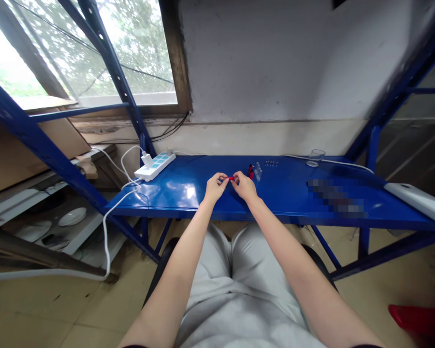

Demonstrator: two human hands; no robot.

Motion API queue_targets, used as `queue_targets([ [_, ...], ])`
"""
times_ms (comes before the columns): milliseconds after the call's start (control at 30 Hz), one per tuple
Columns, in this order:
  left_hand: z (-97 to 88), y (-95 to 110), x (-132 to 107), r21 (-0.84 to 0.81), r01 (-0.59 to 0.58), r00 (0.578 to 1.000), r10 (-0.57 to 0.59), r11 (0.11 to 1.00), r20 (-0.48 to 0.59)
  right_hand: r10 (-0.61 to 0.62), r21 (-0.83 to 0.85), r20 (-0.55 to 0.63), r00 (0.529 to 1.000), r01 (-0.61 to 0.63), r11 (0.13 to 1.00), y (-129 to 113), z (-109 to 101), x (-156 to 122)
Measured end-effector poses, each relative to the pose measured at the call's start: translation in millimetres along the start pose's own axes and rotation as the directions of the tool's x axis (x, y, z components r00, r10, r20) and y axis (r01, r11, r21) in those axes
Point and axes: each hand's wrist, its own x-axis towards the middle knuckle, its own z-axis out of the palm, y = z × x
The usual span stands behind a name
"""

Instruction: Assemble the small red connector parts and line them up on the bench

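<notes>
My left hand and my right hand meet above the front middle of the blue table. Between their fingertips is a small red cylindrical piece, pinched at one end by each hand. Its exact kind is too small to make out. Just beyond my right hand stand small red and black pieces. Beside them is a group of small clear pieces, and farther back lie several tiny metallic pieces in a row.
A white power strip with a plug and cable sits at the table's left end. Toward the back right stands a clear glass. A blurred-out dark object and a white flat device lie on the right.
</notes>
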Motion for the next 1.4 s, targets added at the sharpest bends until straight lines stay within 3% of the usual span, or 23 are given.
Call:
queue_targets([
  [267, 1.4, 1.9, 1.6, -0.088, -0.015, 0.995, 0.006, 0.996, -0.1, -0.132, 0.076, -0.028, 0.991, 0.134, 0.988, -3.5, 1.0, -2.1],
  [600, 0.0, 0.3, 2.9, 0.028, -0.029, 0.999, 0.029, 0.999, -0.027, -0.141, 0.097, -0.053, 0.989, 0.145, 0.985, -4.1, 2.0, -2.3],
  [800, -0.8, -5.2, 5.5, 0.017, 0.002, 1.0, -0.001, 1.0, -0.016, -0.18, 0.11, 0.018, 0.983, 0.177, 0.978, -2.8, 4.6, -2.3],
  [1000, 1.8, -0.8, 12.9, 0.182, 0.035, 0.999, -0.041, 0.983, 0.028, -0.177, 0.12, 0.03, 0.984, 0.173, 0.978, -3.0, 3.7, -1.9],
  [1133, -6.6, 3.4, 31.0, 0.369, 0.054, 0.998, -0.067, 0.928, 0.023, -0.141, 0.2, -0.024, 0.99, 0.143, 0.969, 3.1, 6.1, 0.4],
  [1400, -35.5, -2.6, 54.5, 0.642, 0.302, 0.951, -0.269, 0.705, -0.151, -0.097, 0.26, -0.085, 0.992, 0.116, 0.959, 10.0, 8.5, 2.3],
])
